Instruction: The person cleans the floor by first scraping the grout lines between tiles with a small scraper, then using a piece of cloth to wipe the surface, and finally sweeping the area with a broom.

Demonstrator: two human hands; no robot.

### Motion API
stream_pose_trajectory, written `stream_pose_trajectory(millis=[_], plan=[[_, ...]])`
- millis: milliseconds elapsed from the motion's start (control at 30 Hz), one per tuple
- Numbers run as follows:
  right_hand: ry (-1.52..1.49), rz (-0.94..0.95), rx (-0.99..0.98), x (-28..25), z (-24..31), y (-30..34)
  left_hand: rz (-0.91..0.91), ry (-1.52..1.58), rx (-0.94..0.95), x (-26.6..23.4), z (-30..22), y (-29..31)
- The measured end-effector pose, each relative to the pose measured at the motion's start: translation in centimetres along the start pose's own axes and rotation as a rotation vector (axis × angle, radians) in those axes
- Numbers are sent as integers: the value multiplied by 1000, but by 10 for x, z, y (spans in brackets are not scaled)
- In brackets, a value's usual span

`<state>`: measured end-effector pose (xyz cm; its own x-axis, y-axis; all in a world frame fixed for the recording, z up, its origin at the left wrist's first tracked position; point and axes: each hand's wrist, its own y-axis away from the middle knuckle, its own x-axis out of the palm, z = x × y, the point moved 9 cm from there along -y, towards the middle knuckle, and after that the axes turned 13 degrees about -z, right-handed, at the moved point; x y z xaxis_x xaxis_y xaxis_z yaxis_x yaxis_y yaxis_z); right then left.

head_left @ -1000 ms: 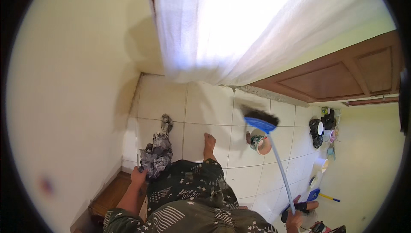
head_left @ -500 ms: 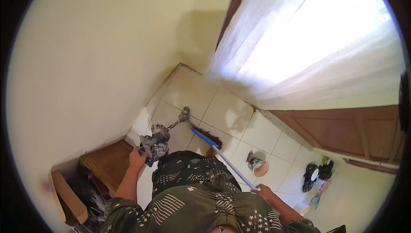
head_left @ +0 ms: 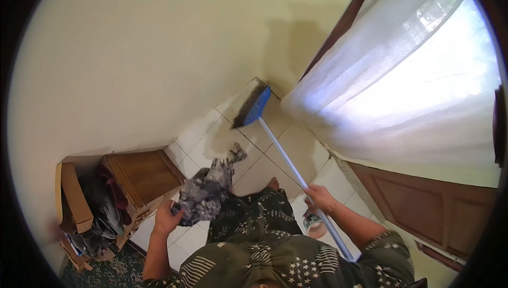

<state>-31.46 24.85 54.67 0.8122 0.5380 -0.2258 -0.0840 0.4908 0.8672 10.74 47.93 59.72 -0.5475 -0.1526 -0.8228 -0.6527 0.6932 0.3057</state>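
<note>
My right hand (head_left: 320,199) is closed round the pale blue handle of a broom (head_left: 255,107). Its blue head with dark bristles is tilted out toward the corner where the walls meet the tiled floor (head_left: 254,174); whether the bristles touch the tiles or the wall I cannot tell. From my left hand (head_left: 168,218), whose fingers are closed on one edge, hangs a crumpled grey and black patterned cloth (head_left: 203,198). Its far end trails out over the tiles. One bare foot (head_left: 273,183) shows past my dark patterned clothing.
A low wooden cabinet (head_left: 148,174) stands against the left wall, beside a cardboard box (head_left: 78,195) with dark items in it. Near my right forearm, a round container (head_left: 316,227) sits on the floor. A white curtain (head_left: 365,71) hangs at the right, above brown wooden panelling (head_left: 407,192).
The broom head has swung from near my feet out to the far corner, and my right hand has moved up and forward. The cloth hangs more spread out. My view has shifted.
</note>
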Motion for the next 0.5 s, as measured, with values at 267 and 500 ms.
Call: stream_pose_trajectory(millis=[267, 500], plan=[[-336, 132, 57, 82, 3, -233, 235, -95, -32, 25, -26, 2], [158, -186, 62, -1, -140, -36, 253, -68, -112, 26, 21, 4]])
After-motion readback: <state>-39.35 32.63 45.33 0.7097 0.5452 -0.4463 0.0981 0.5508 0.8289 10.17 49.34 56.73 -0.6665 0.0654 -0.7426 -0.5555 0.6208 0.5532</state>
